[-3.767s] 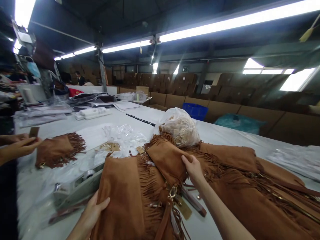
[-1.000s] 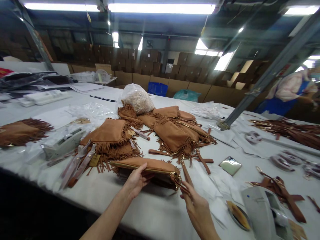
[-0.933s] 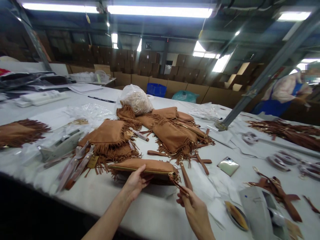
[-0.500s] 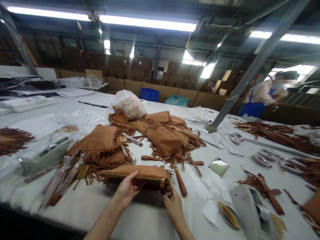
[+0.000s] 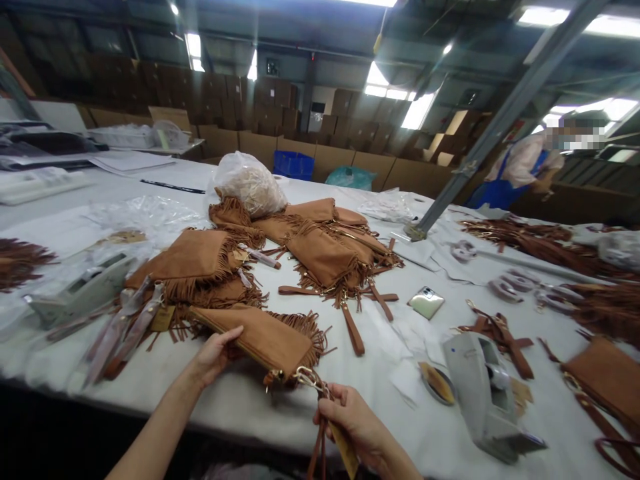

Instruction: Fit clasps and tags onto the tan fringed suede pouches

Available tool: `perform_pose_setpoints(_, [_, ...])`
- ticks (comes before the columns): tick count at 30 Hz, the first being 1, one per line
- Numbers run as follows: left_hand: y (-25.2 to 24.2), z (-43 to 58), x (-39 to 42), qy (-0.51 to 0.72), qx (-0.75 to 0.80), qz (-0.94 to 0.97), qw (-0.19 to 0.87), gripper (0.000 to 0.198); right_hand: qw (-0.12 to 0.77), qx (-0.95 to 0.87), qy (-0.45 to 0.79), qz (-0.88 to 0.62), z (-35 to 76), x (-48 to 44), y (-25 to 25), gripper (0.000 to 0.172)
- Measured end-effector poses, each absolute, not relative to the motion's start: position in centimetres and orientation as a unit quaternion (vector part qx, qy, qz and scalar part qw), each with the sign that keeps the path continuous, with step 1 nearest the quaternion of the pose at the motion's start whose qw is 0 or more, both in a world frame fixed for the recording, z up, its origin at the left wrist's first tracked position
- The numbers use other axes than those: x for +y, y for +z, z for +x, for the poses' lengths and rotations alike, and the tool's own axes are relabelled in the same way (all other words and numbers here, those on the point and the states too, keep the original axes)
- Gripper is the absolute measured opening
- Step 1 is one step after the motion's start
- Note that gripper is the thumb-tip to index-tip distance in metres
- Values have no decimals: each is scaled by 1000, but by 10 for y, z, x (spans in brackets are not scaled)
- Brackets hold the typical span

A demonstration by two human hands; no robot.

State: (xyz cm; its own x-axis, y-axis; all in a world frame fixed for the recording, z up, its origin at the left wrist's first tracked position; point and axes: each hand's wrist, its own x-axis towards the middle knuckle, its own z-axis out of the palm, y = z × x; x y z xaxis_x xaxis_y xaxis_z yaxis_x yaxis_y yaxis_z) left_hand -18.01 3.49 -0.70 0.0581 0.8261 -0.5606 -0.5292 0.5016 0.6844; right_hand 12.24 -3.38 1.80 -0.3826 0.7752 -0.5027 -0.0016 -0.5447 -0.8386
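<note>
My left hand (image 5: 214, 353) grips the near left edge of a brown suede fringed pouch (image 5: 260, 337), lifted off the white table (image 5: 235, 400) and tilted toward me. My right hand (image 5: 353, 423) is closed on the pouch's brown wrist strap (image 5: 320, 447) and a tan hang tag (image 5: 345, 453), just below the gold clasp (image 5: 305, 378) at the pouch's corner. The strap hangs down past the table's front edge.
Two heaps of the same fringed pouches (image 5: 320, 250) lie behind, with a plastic bag of filling (image 5: 249, 183). Grey tape dispensers stand at the right (image 5: 483, 397) and the left (image 5: 85, 290). A phone (image 5: 425, 302) and loose straps (image 5: 503, 330) lie to the right. Another person (image 5: 520, 167) works at far right.
I have lifted the pouch off the table and turned its flat face up. My right hand moved back toward me, pulling the strap and tag down over the table edge.
</note>
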Motion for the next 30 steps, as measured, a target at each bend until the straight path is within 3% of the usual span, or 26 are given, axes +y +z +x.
perform_pose_setpoints(3, [-24,-188,1,446,592,244,626,32,264,-371,742,-492,118,-44,-5,43])
perform_pose_setpoints(7, [-40,-177,-62,345,738,428,393,49,272,-357,745,-493,116,-51,-18,45])
perform_pose_setpoints(8, [-41,-166,-77,327,733,444,398,49,272,-357,745,-494,115,-52,-18,46])
perform_pose_setpoints(12, [-40,-100,-114,327,538,459,626,27,266,-372,738,-496,113,-52,-18,45])
perform_pose_setpoints(15, [-34,-58,-116,319,468,434,701,33,251,-407,714,-512,114,-53,-16,43])
perform_pose_setpoints(21, [-9,-47,-109,215,481,576,625,9,233,-531,552,-599,135,-50,-6,33])
perform_pose_setpoints(30, [2,-27,-105,181,388,701,571,44,246,-503,538,-630,131,-34,23,32])
